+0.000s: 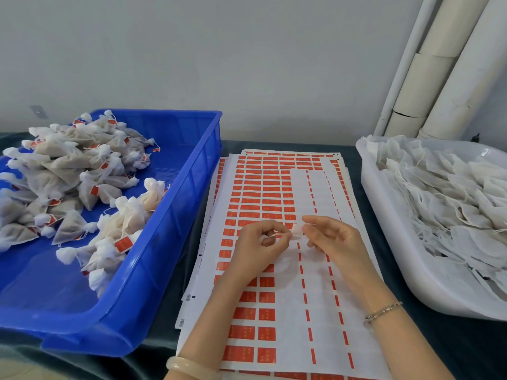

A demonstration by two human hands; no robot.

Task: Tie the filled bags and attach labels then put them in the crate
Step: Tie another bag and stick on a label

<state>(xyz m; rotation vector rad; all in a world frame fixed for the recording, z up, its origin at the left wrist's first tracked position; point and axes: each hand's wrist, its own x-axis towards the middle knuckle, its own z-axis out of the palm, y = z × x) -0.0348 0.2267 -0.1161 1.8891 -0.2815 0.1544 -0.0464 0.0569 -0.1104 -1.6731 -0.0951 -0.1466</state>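
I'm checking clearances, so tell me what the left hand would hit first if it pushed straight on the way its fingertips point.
Most likely the small white piece that the right hand pinches, just right of the left hand, whose fingertips pinch a string and point toward it. Depth is unclear.

Above the label sheets (pixel 263 193), the left hand (pixel 258 242) and the right hand (pixel 333 239) both pinch one small white bag (pixel 297 231). The blue crate (pixel 178 204) on the left holds tied bags (pixel 63 171); a white tray (pixel 381 215) on the right holds untied bags (pixel 452 204).
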